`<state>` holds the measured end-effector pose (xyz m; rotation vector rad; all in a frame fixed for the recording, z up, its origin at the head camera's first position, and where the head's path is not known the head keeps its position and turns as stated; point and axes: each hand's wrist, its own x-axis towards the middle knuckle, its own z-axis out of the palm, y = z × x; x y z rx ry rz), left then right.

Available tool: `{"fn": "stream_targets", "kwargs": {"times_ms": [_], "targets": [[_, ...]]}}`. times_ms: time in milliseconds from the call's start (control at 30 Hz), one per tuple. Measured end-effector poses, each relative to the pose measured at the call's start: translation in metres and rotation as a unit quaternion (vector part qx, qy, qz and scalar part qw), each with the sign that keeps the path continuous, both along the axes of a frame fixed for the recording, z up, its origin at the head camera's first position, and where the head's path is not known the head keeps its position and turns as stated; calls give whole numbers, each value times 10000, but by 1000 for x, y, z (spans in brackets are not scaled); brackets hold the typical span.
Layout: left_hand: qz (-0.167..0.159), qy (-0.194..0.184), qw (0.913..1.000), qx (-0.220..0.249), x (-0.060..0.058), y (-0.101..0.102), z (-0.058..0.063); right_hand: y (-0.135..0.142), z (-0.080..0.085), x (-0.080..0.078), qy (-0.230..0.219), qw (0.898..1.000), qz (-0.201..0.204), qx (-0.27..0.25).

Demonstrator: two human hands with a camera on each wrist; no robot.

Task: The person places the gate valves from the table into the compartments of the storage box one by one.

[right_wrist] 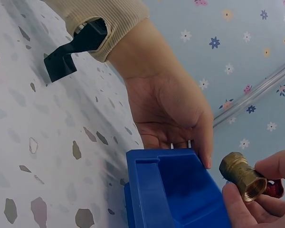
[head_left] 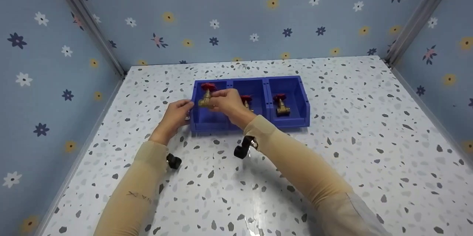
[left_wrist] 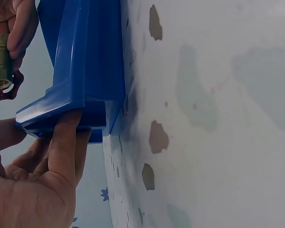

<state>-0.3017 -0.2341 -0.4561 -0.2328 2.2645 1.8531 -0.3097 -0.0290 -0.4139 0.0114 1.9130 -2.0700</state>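
Observation:
My right hand (head_left: 231, 106) pinches a brass valve with a red handwheel (head_left: 205, 100) over the left compartment of a blue three-part storage bin (head_left: 210, 128). The handwheel points up and away, and in the right wrist view the threaded end of the valve (right_wrist: 242, 178) shows between thumb and fingers. My left hand (head_left: 175, 117) grips the bin's left side wall; in the left wrist view its fingers (left_wrist: 64, 147) curl under the blue edge with the thumb opposite. A second valve (head_left: 246, 99), partly hidden behind my right hand, lies in the middle compartment. Another valve (head_left: 282, 108) lies in the right compartment.
The bin stands on a white speckled table (head_left: 354, 147), towards its back edge. Blue flowered panels (head_left: 251, 14) enclose the back and both sides, with metal posts (head_left: 417, 14) in the corners. Black camera mounts (head_left: 242, 148) hang below both wrists.

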Motion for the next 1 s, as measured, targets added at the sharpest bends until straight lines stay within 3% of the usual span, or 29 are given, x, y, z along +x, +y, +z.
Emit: {"fn": "stream_targets", "kwargs": {"times_ms": [200,600,1000], "targets": [[-36,3,10000,-53,1,-1,0,-12,-5,4,89,9997,-144,178],[36,4,10000,-59,2,0,0,-29,-18,16,353,9977,-584,27],[14,107,9999,118,0,0,-3,-43,-31,21,813,9858,-803,1228]]}}
